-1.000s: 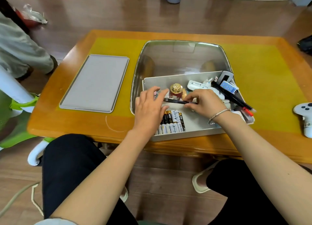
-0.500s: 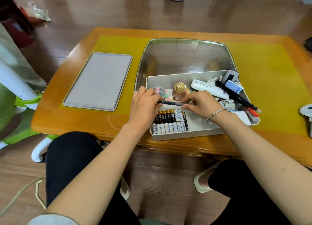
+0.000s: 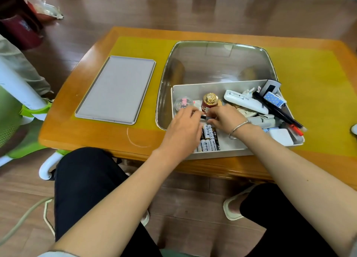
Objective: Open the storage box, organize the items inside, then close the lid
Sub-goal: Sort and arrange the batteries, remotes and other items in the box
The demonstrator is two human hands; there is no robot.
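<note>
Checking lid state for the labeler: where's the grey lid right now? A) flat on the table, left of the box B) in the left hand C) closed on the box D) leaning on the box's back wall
A: the grey lid lies flat on the table, left of the open storage box, while both hands work inside the box.

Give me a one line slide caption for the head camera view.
Both hands, left hand and right hand, pinch a black pen above batteries in the open storage box.
</note>
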